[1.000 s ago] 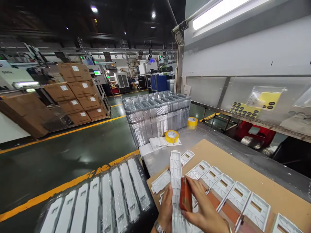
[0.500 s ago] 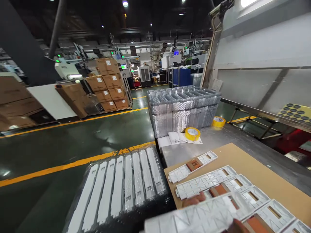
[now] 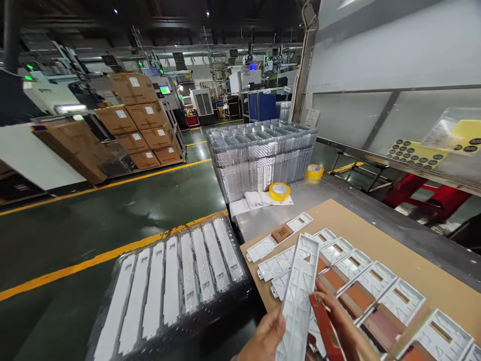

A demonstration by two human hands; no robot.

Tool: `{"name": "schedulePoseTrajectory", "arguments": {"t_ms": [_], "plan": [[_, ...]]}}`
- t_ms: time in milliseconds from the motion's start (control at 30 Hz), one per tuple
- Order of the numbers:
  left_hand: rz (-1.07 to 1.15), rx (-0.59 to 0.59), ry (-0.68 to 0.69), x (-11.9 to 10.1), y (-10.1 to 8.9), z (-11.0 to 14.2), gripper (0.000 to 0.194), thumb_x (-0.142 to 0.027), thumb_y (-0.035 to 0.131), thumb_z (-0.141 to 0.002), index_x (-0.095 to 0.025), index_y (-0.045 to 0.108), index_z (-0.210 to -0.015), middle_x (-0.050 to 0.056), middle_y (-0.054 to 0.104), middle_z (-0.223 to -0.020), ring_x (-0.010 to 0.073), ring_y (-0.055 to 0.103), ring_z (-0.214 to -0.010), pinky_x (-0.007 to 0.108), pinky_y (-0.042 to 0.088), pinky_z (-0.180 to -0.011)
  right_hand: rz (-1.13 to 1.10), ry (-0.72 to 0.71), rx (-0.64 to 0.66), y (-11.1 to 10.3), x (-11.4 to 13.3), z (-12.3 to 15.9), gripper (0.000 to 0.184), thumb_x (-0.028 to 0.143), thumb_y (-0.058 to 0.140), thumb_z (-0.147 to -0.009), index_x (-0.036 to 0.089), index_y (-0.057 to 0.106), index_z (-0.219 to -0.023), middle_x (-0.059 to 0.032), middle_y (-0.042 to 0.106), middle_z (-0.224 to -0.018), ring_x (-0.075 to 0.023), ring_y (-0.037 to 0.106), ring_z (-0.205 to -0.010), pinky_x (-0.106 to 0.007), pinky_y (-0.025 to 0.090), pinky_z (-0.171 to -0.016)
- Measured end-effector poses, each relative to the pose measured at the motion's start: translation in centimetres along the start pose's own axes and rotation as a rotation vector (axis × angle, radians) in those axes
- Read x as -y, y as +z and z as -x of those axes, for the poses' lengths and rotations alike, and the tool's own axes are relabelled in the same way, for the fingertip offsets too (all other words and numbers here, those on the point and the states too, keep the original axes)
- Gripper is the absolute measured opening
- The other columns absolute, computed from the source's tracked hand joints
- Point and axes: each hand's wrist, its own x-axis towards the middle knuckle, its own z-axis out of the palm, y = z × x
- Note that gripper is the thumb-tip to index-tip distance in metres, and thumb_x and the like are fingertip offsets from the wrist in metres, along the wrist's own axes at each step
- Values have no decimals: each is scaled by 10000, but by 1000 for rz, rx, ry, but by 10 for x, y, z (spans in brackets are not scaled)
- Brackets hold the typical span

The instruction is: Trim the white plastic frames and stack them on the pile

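My left hand (image 3: 265, 337) grips a long white plastic frame (image 3: 298, 291) near its lower end and holds it up on a slant over the cardboard sheet (image 3: 376, 235). My right hand (image 3: 347, 331) pinches a thin reddish-brown card (image 3: 323, 328) against the frame's right edge. Under and beyond the hands, several more white frames (image 3: 376, 281) lie in a row on the cardboard, some with brown inserts. One frame with a brown label (image 3: 281, 233) lies at the far left of the sheet.
A black tray of white frames (image 3: 176, 281) stands to the left, below the metal table (image 3: 274, 218). Stacked clear trays (image 3: 259, 160), two yellow tape rolls (image 3: 279, 191) and papers sit at the table's far end. Boxes line the floor aisle; a grey wall panel rises on the right.
Since half a second ago, the frame came up from lying flat and low to a raised slant in my left hand. The brown card is back in my right hand. The view swung left, then back.
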Motion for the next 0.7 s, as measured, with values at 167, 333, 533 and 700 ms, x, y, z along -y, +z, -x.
{"name": "schedulePoseTrajectory", "arguments": {"t_ms": [167, 333, 533, 700], "plan": [[-159, -116, 100, 3, 9, 5, 611, -595, 529, -773, -219, 544, -1254, 95, 561, -1269, 273, 420, -1259, 397, 231, -1099, 450, -237, -134, 19, 35, -4, 765, 394, 594, -717, 303, 247, -1392, -131, 376, -1302, -357, 390, -1200, -497, 396, -957], [-72, 27, 140, 5, 17, 2, 635, -594, 519, -780, -224, 499, -1296, 113, 525, -1305, 295, 464, -1212, 412, 285, -1063, 664, -331, -86, 31, 50, -3, 973, 151, 592, -617, 235, 62, -1429, -170, 318, -1254, -366, 382, -1135, -510, 419, -894], [-99, 19, 210, 14, 15, 1, 598, -560, 540, -787, -229, 508, -1285, 114, 547, -1259, 290, 481, -1181, 393, 310, -1036, 710, -365, -102, 35, 51, -2, 962, 126, 558, -658, 218, 14, -1445, -178, 323, -1248, -360, 369, -1132, -508, 422, -882], [-112, 20, 175, 13, 15, 2, 729, -630, 557, -731, -177, 486, -1297, 155, 565, -1201, 325, 524, -1111, 426, 366, -978, 701, -416, -118, 38, 51, -4, 943, 107, 517, -657, 208, 31, -1459, -171, 332, -1265, -354, 372, -1146, -482, 430, -881]]}}
